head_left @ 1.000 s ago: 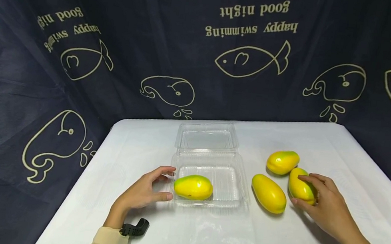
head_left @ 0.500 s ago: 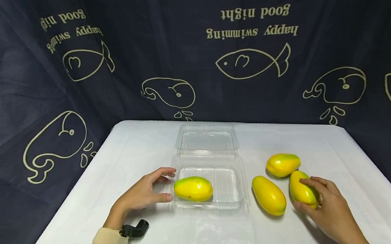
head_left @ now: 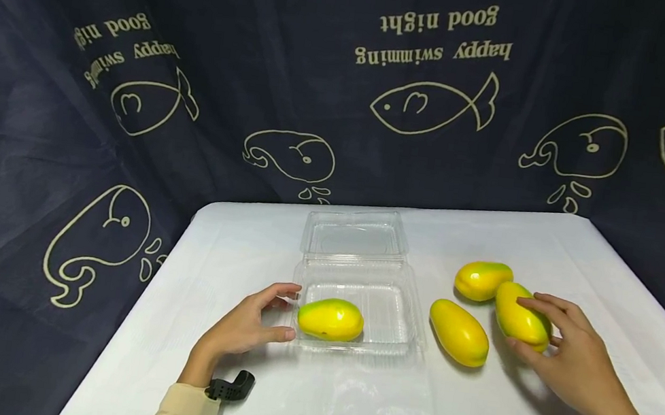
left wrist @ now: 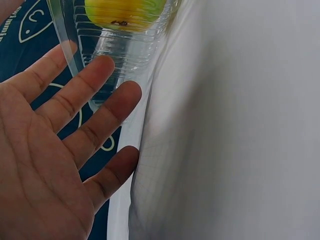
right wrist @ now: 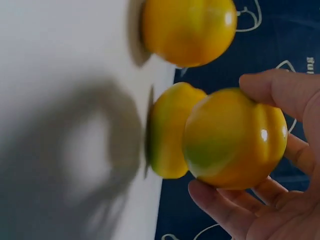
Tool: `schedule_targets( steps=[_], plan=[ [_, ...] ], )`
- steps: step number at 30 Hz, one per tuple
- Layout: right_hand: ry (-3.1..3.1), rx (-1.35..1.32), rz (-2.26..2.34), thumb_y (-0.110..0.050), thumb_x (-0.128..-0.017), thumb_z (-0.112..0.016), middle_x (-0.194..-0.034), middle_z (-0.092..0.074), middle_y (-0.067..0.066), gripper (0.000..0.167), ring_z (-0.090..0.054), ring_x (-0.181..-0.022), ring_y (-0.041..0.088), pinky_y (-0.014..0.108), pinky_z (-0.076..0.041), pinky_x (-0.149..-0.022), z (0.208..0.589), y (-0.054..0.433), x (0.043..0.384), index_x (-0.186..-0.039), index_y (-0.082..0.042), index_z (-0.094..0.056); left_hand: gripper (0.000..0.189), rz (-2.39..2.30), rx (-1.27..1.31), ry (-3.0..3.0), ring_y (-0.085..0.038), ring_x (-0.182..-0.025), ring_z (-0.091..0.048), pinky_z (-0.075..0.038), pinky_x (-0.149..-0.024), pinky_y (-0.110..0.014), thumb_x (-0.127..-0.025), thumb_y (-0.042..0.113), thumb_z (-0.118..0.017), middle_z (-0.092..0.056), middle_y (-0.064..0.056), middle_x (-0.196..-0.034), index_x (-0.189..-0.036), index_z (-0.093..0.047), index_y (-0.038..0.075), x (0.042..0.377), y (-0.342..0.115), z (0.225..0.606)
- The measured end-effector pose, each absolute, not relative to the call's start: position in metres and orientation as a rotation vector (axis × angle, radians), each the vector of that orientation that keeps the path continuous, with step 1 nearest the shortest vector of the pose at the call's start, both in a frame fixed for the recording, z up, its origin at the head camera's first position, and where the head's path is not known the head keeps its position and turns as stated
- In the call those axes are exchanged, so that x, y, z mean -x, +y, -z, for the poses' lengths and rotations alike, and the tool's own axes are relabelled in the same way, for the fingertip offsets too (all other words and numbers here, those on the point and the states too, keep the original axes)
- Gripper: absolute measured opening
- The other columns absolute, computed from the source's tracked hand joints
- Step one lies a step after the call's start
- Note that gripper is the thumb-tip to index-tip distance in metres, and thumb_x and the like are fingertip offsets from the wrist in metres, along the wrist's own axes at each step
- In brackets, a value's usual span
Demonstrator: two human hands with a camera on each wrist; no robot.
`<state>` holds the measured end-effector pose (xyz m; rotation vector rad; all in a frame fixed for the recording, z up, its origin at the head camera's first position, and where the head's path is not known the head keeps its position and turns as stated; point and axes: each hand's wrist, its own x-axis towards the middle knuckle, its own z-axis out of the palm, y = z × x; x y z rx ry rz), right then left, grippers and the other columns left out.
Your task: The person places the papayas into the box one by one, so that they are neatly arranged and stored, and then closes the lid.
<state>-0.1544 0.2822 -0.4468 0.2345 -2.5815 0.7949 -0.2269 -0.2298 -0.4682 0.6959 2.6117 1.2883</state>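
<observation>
My right hand (head_left: 576, 362) grips a yellow papaya with a green end (head_left: 523, 317), thumb on one side and fingers on the other. In the right wrist view that held papaya (right wrist: 235, 142) is raised off the white table. A second papaya (head_left: 483, 281) lies just behind it, and a third papaya (head_left: 458, 333) lies to its left. At the left, my left hand (head_left: 245, 321) is beside the clear plastic box (head_left: 391, 310), fingers and thumb spread at its left side; firm contact is unclear. Another papaya (head_left: 330, 319) lies inside the box's front part.
The box's hinged lid (head_left: 357, 233) stands open toward the back of the white-covered table (head_left: 359, 402). A dark curtain (head_left: 298, 80) with fish and whale drawings hangs behind the table and at its sides. Black wrist straps show on both arms.
My right hand has lifted the papaya slightly and moved a little to the right with it. My left hand, the box and the other papayas have stayed in place.
</observation>
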Motion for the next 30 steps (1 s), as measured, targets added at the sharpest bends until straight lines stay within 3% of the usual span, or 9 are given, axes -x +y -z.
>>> schedule_targets(
  steps=[3, 5, 7, 10, 12, 20, 30],
  plan=[
    [-2.552, -0.285, -0.821, -0.021, -0.072, -0.091, -0.139, -0.051, 0.019, 0.068, -0.053, -0.115, 0.045, 0.025, -0.059, -0.068, 0.440, 0.276, 0.154, -0.133, -0.012, -0.062, 0.077, -1.289, -0.693, 2.616, -0.023, -0.126, -0.058, -0.039, -0.112, -0.056, -0.080, 0.034, -0.086, -0.057, 0.003, -0.142, -0.146, -0.048, 0.027, 0.227, -0.231, 0.469],
    [-2.539, -0.307, -0.830, -0.022, -0.072, -0.092, -0.139, -0.052, 0.015, 0.068, -0.053, -0.117, 0.036, 0.010, -0.051, -0.069, 0.435, 0.271, 0.153, -0.133, -0.016, -0.063, 0.077, -1.289, -0.692, 2.621, -0.022, -0.126, -0.058, -0.040, -0.111, -0.056, -0.080, 0.034, -0.086, -0.057, 0.004, -0.141, -0.146, -0.048, 0.027, 0.227, -0.231, 0.468],
    [-2.521, -0.317, -0.843, -0.023, -0.071, -0.092, -0.139, -0.053, 0.010, 0.068, -0.052, -0.120, 0.019, 0.003, -0.043, -0.072, 0.432, 0.266, 0.153, -0.132, -0.021, -0.064, 0.078, -1.286, -0.696, 2.626, -0.022, -0.126, -0.058, -0.040, -0.111, -0.055, -0.080, 0.035, -0.086, -0.058, 0.004, -0.141, -0.147, -0.047, 0.026, 0.227, -0.231, 0.468],
    [-2.491, -0.342, -0.853, -0.020, -0.069, -0.093, -0.140, -0.053, 0.006, 0.068, -0.042, -0.120, -0.008, -0.001, -0.039, -0.076, 0.430, 0.259, 0.154, -0.131, -0.024, -0.065, 0.078, -1.287, -0.702, 2.629, -0.022, -0.125, -0.058, -0.041, -0.110, -0.055, -0.080, 0.034, -0.086, -0.058, 0.004, -0.141, -0.147, -0.047, 0.026, 0.226, -0.232, 0.468],
    [-2.474, -0.361, -0.868, -0.015, -0.068, -0.094, -0.140, -0.053, 0.005, 0.068, -0.035, -0.118, -0.019, -0.002, -0.038, -0.078, 0.430, 0.255, 0.156, -0.130, -0.024, -0.066, 0.078, -1.283, -0.709, 2.634, -0.022, -0.125, -0.059, -0.042, -0.110, -0.055, -0.080, 0.033, -0.086, -0.058, 0.003, -0.141, -0.147, -0.047, 0.025, 0.226, -0.232, 0.468],
    [-2.428, -0.424, -0.926, -0.005, -0.068, -0.089, -0.139, -0.054, 0.006, 0.070, -0.039, -0.119, -0.016, -0.003, -0.037, -0.080, 0.423, 0.241, 0.165, -0.131, -0.023, -0.065, 0.077, -1.274, -0.730, 2.629, -0.024, -0.126, -0.058, -0.043, -0.109, -0.054, -0.081, 0.034, -0.084, -0.056, 0.004, -0.144, -0.148, -0.046, 0.024, 0.227, -0.232, 0.469],
    [-2.434, -0.462, -0.965, -0.006, -0.071, -0.088, -0.142, -0.054, 0.003, 0.068, -0.041, -0.119, -0.013, -0.001, -0.039, -0.082, 0.412, 0.228, 0.177, -0.132, -0.026, -0.064, 0.079, -1.266, -0.706, 2.631, -0.022, -0.126, -0.057, -0.045, -0.107, -0.052, -0.080, 0.039, -0.084, -0.055, 0.012, -0.143, -0.148, -0.046, 0.026, 0.227, -0.231, 0.468]
  ],
)
